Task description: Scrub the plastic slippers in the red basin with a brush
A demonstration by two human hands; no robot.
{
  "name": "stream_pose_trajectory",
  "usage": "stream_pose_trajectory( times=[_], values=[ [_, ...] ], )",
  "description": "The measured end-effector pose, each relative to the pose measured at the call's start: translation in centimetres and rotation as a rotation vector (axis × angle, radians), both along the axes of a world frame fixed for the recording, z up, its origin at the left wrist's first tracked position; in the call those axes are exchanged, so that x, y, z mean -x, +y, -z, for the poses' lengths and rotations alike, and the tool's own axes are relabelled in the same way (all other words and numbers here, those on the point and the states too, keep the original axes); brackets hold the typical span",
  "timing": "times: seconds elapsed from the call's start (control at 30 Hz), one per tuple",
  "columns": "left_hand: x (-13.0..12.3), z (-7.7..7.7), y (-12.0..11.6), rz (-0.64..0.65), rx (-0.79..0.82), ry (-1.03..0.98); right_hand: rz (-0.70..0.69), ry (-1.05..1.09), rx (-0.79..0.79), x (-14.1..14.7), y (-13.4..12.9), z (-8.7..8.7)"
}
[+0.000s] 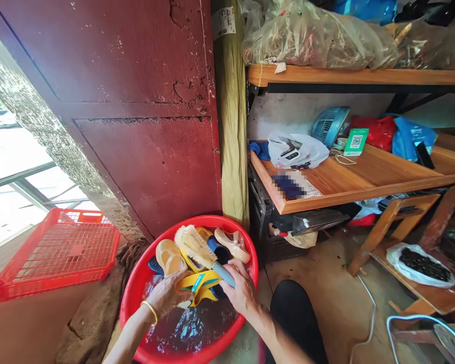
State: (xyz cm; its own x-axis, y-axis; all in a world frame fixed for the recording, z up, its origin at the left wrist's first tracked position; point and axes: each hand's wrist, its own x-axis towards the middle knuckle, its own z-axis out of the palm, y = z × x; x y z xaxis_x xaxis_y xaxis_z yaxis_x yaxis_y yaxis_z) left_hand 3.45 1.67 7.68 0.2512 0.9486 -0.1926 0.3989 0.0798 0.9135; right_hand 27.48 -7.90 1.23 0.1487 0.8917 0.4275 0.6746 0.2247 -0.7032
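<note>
A red basin [252, 253] holds water and several shoes. My left hand [169, 293] has its fingers closed on a yellow sandal [202, 283] with a blue-green stripe, held above the water. In my right hand [240, 288] is the grey handle of a scrub brush [195, 246], its pale bristles pointing up and left over the shoes. Behind the hands lie a beige shoe [169, 257] on the left and a clear, pinkish shoe [232, 243] on the right. Dark blue footwear shows between them, partly covered by the brush.
A red plastic crate [76, 250] stands at the left beside a brown cloth [94, 313]. Behind the basin is a dark red door [147, 167]. Wooden shelves [364, 194] with bags and a fan fill the right, above a wooden chair [420, 283]. My knee is right of the basin.
</note>
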Motion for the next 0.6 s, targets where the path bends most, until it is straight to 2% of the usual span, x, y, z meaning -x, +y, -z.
stream_pose_trajectory(
  times=[0.07, 0.13, 0.17, 0.23, 0.3, 0.37, 0.43, 0.5, 0.6],
  values=[
    [-0.1, -1.0, 0.6, 0.237, -0.1, 0.14, -0.072, -0.014, -0.052, 0.6, 0.8, -1.2],
    [0.0, -1.6, 1.0, 0.375, -0.172, 0.187, -0.149, -0.006, -0.072, 1.2, 1.7, -1.7],
    [0.1, -1.8, 1.2, 0.401, -0.189, 0.187, -0.167, 0.005, -0.073, 1.5, 2.1, -1.8],
    [0.5, -1.9, 1.5, 0.36, -0.16, 0.103, -0.119, 0.041, -0.081, 2.2, 2.8, -1.5],
    [0.9, -1.3, 1.6, 0.204, -0.116, -0.074, 0.014, 0.114, -0.103, 2.8, 3.4, -1.1],
    [1.4, 0.2, 1.4, -0.056, -0.115, -0.299, 0.149, 0.223, -0.111, 3.4, 4.0, -0.6],
    [1.7, 2.6, 1.1, -0.336, -0.11, -0.48, 0.251, 0.343, -0.082, 4.1, 4.6, -0.1],
    [1.9, 5.5, 0.9, -0.545, 0.031, -0.626, 0.323, 0.44, -0.031, 4.8, 5.2, 0.7],
    [1.9, 8.6, 1.2, -0.668, 0.232, -0.724, 0.367, 0.517, 0.04, 5.8, 5.9, 2.2]
  ],
)
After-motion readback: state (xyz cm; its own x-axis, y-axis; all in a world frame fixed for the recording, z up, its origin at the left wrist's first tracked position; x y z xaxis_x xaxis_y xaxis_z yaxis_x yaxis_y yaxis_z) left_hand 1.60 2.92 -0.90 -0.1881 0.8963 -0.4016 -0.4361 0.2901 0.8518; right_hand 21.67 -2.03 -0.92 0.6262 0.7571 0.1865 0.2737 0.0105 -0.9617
